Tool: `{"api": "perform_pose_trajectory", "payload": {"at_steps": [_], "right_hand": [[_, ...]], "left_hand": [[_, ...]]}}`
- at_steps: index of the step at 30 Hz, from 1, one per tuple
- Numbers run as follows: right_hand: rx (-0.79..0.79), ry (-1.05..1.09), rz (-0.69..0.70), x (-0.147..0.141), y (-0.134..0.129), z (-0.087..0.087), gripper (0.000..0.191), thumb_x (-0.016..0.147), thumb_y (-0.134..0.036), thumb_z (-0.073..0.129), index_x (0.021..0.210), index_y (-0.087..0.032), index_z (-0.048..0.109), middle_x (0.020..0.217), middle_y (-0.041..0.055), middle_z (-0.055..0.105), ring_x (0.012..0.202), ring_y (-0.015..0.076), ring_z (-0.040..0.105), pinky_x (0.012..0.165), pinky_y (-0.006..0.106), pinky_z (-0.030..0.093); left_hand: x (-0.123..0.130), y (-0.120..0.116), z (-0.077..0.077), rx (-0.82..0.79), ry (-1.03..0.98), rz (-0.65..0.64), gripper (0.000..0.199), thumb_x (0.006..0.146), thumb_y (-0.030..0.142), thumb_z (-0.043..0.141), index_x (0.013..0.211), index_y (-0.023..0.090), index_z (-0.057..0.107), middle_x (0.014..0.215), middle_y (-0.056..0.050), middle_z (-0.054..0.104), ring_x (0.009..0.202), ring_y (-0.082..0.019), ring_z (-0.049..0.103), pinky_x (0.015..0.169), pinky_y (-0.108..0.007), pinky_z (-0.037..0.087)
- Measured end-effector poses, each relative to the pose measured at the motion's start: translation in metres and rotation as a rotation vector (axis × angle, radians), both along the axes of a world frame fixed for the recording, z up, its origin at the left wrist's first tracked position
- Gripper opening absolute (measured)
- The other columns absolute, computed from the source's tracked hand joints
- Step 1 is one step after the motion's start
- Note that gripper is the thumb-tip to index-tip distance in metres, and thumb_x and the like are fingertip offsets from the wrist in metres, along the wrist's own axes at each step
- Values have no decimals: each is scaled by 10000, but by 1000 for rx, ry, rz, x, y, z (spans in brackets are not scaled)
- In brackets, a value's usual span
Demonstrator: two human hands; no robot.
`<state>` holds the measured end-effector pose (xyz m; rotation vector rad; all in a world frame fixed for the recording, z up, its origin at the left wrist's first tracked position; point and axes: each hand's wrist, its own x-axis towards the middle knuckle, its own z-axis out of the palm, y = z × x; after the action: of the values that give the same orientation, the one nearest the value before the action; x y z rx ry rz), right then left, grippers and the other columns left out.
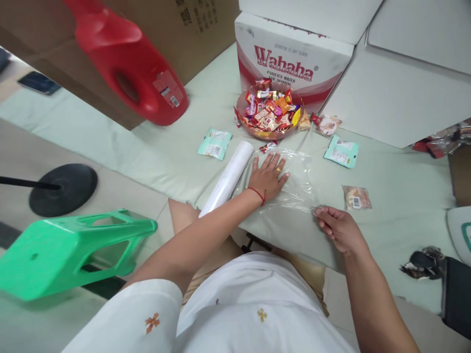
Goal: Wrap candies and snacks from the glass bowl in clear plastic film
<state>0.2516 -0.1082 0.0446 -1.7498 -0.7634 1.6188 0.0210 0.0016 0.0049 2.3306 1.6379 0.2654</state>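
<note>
A clear plastic bag (298, 176) lies flat on the pale green tablecloth (290, 233). My left hand (269, 177), with a ring and a red string bracelet, rests palm down on it, fingers spread. At the bag's lower right corner, my right hand (336, 226) pinches the plastic between thumb and fingers. A white roll (227, 177) lies just left of my left hand. Beyond the bag stands a pinkish glass bowl (257, 133) heaped with wrapped candies (270, 110). One small red candy (268, 146) lies between bowl and bag.
Mint-green packets (215, 143) (341, 151) flank the bowl, with a snack packet (356, 197) at right. Behind are a Wahaha carton (290, 63) and a red jug (128, 68). Keys (423, 263) lie far right. A green stool (73, 250) stands at lower left.
</note>
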Motion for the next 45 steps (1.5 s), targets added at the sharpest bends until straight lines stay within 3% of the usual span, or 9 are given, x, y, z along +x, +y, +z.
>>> {"api": "perform_pose_trajectory", "payload": {"at_steps": [8, 14, 18, 25, 30, 33, 40, 42, 45], "right_hand": [[-52, -58, 125, 1, -23, 1, 506, 649, -620, 854, 703, -179, 613, 560, -44, 510, 409, 36, 287, 384, 202, 154], [17, -271, 322, 22, -28, 3, 516, 812, -675, 704, 686, -185, 601, 597, -17, 554, 493, 85, 400, 485, 234, 317], [194, -598, 168, 32, 17, 10, 535, 858, -714, 617, 739, -195, 667, 561, -10, 540, 542, 133, 467, 544, 267, 362], [353, -680, 164, -20, 94, -11, 520, 746, -662, 730, 915, -171, 753, 747, 26, 679, 631, 146, 524, 587, 269, 388], [332, -482, -98, -21, 110, -24, 356, 713, -500, 731, 820, -159, 729, 670, 6, 650, 490, 91, 363, 469, 254, 277], [241, -357, -121, -9, 118, -24, 343, 634, -453, 776, 792, -154, 714, 686, 22, 673, 446, 70, 297, 429, 255, 214], [463, -827, -192, 8, 97, -2, 187, 814, -363, 656, 839, -195, 734, 727, 57, 696, 558, 172, 521, 552, 330, 429], [691, -931, -72, -8, 72, 8, 229, 914, -371, 591, 961, -206, 744, 816, 64, 730, 696, 215, 632, 698, 371, 519], [985, -877, 482, -49, 28, 12, 241, 991, -306, 540, 1065, -218, 752, 1006, 87, 773, 961, 254, 692, 881, 424, 568]], "left_hand": [[-9, -5, 4, 3, 24, -75, 609, 1069, 533, 287, 1610, 261, 353, 1725, -59, 254, 1609, -257, 187, 1294, -630, 14], [-12, -6, 0, 22, 46, -152, 653, 1045, 596, 330, 1609, 267, 351, 1727, -75, 246, 1604, -280, 202, 1283, -661, 59], [-12, -6, -3, 43, 89, -161, 692, 1037, 639, 302, 1617, 265, 333, 1731, -76, 233, 1604, -293, 199, 1274, -680, 90], [-12, -6, 0, 50, 103, -162, 692, 1041, 634, 291, 1616, 253, 334, 1731, -75, 229, 1603, -285, 196, 1265, -679, 126], [-13, -6, 1, 25, 96, -160, 701, 1037, 632, 309, 1621, 246, 324, 1733, -72, 218, 1600, -293, 204, 1261, -683, 135], [-13, -6, -1, 42, 92, -145, 705, 1036, 636, 300, 1622, 245, 325, 1735, -63, 215, 1606, -296, 179, 1260, -685, 142], [-14, -5, -1, 27, 68, -124, 645, 1064, 579, 222, 1616, 269, 346, 1733, -43, 231, 1611, -291, 173, 1271, -663, 145], [-14, -4, 0, 8, 58, -118, 617, 1078, 535, 186, 1614, 278, 352, 1732, -30, 234, 1612, -278, 173, 1272, -655, 158], [-13, -3, -1, -6, 57, -117, 600, 1084, 495, 189, 1614, 266, 352, 1733, -32, 228, 1612, -279, 174, 1268, -663, 163]]}}
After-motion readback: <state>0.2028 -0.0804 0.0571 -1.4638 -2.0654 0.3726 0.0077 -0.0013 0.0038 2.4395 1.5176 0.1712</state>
